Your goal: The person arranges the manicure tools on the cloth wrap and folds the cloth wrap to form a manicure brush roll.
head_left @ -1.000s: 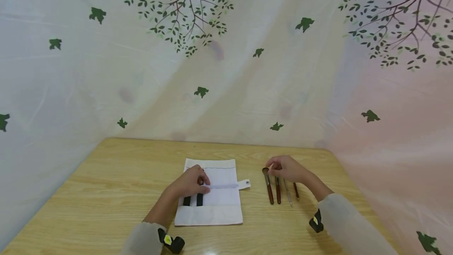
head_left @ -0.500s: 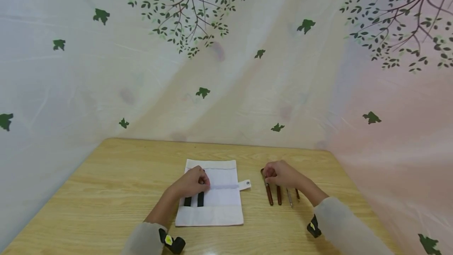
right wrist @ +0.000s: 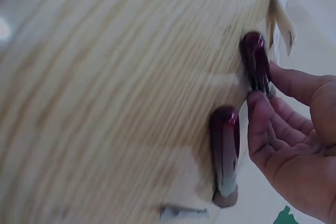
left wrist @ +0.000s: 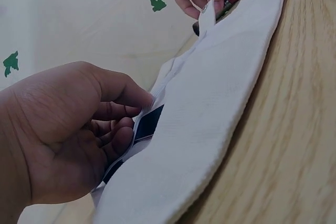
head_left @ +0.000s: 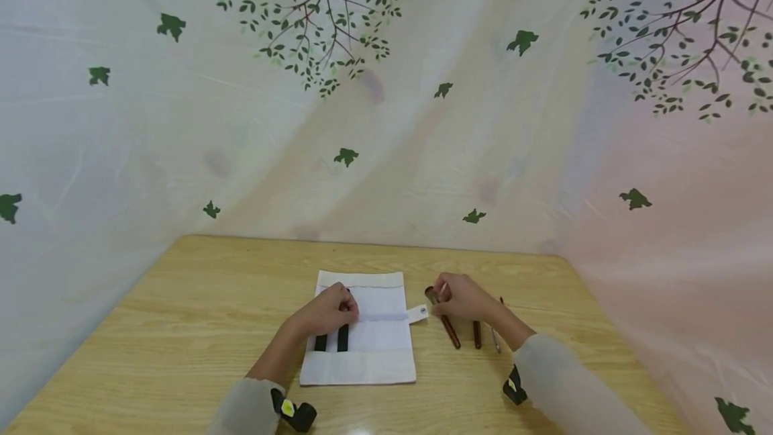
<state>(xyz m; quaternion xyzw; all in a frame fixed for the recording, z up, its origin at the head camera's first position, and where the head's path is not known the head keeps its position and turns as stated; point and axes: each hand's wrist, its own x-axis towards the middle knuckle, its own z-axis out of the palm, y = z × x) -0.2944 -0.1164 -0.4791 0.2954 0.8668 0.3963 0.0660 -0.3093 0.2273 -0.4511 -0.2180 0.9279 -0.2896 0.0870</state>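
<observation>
"What are the hands doing?"

"The right hand (head_left: pixel 461 297) pinches a brush with a glossy dark red handle (head_left: pixel 448 331), thumb against fingertips, near its bristle end. The left hand (head_left: pixel 326 311) has its fingers loosely curled at an oblong white cloth pouch (head_left: pixel 357 369) laid flat, one fingertip touching the fabric; I can't tell whether it grips anything."

"Take twelve as the far edge of the counter. Which way does the brush point?"

"Bristles toward eleven, handle end toward five, so its long axis slants between those. I can't tell whether the handle end touches the counter."

"And around it?"

"The pouch lies at nine o'clock from the brush, and its white tab with a round snap (head_left: pixel 419 314) sticks out at three, just beside the bristles. Two flat black strips (head_left: pixel 343 338) stand up from the pouch's near pocket, running roughly twelve to six. At four o'clock from the brush lie a second dark red-handled brush (head_left: pixel 478 335) and, beyond it, a slim silver-grey tool (head_left: pixel 496 341). A thin dark tip (head_left: pixel 501 300) shows past the right forearm, at three."

"The counter itself?"

"Pale yellow wood grain (head_left: pixel 151 354), rounded far corners, a small glare at six."

"The room?"

"A creamy cloth backdrop (head_left: pixel 272 173) rises behind, pinkish toward two and three, printed with leafy branches (head_left: pixel 323 12) at twelve and one, and scattered green leaf shapes (head_left: pixel 346 157)."
</observation>
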